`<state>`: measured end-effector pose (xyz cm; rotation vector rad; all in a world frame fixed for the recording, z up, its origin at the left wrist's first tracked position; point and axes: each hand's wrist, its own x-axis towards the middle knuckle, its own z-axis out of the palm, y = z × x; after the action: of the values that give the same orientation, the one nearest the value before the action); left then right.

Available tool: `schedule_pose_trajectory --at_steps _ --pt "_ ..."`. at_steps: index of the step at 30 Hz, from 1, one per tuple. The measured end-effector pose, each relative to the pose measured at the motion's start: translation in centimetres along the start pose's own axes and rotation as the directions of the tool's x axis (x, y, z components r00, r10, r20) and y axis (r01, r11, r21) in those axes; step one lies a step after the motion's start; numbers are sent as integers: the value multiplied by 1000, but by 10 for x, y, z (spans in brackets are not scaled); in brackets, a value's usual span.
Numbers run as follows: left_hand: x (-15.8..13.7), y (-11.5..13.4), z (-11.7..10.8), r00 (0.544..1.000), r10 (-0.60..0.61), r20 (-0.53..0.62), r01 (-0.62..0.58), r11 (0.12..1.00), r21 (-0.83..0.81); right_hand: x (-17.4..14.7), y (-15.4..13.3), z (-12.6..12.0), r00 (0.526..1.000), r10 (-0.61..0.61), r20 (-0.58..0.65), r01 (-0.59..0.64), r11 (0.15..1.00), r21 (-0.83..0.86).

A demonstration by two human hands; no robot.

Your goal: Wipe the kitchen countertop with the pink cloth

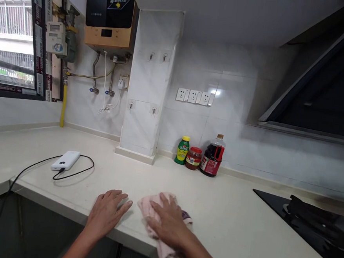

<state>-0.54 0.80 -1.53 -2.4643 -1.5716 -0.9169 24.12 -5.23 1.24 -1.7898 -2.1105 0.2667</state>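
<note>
A pink cloth (147, 206) with a dark patterned edge lies bunched on the pale countertop (230, 219), its lower end hanging over the front edge. My right hand (167, 221) presses down on the cloth from above and holds it against the surface, fingers over the fabric. To the left, apart from the cloth, my left hand (107, 211) rests at the counter's front edge. It is open, fingers stretched forward and thumb out, with nothing in it.
A white power bank (66, 161) with a black cable (37, 161) lies on the left. By the wall stand a green bottle (182, 150), a red-lidded jar (193, 159) and a dark sauce bottle (212, 157). A black gas hob (315, 221) is at right, below a range hood (324, 96).
</note>
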Motion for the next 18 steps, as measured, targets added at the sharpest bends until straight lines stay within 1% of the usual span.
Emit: schedule_pose_trajectory --at_steps 2,4,5,7,9,11,13,15,16,18 --pt "1 -2 0 1000 -2 19 3 1000 -13 3 -27 9 989 -141 44 141 990 12" --pt "2 -7 1 999 12 39 -10 999 -44 0 -48 17 956 -289 54 286 957 48" --pt "2 -9 2 999 17 48 -14 998 -59 -2 -55 20 939 -342 47 338 939 66" --pt "2 -11 1 998 20 63 -16 997 -70 -10 -59 22 923 -385 27 382 921 80" --pt "1 -12 1 997 20 77 -16 999 -49 -18 -50 19 930 -366 22 364 930 57" --pt "1 -10 0 996 26 88 -24 1000 -20 -28 -29 14 944 -329 31 328 944 19" --pt "1 -9 -1 996 26 88 -26 1000 -5 -41 4 6 962 -274 21 274 961 -28" --pt "1 -8 -1 997 21 73 -21 1000 1 -60 49 -5 978 -203 -43 198 976 -89" --pt "1 -8 -1 998 22 65 -22 1000 4 -72 76 -11 982 -163 -101 150 981 -121" --pt "0 -9 -1 998 29 53 -29 1000 10 -101 137 -23 971 -78 -227 41 986 -161"
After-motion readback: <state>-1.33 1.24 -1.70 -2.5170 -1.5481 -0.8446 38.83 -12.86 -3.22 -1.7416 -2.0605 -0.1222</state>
